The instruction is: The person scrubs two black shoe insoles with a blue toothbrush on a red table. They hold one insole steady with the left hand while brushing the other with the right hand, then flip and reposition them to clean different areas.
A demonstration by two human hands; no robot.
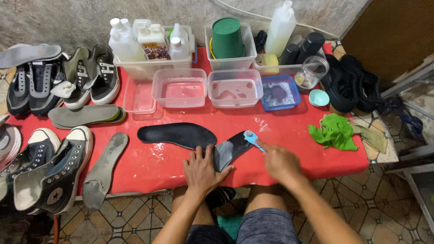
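- Head view: the left hand lies flat, fingers spread, pressing the near end of a dark wet insole on the red tabletop.
- The right hand has its grip closed on a small blue brush, whose head touches the far end of this insole.
- A second black insole lies just left of the dark wet insole.
- A crumpled green cloth lies well to its right.
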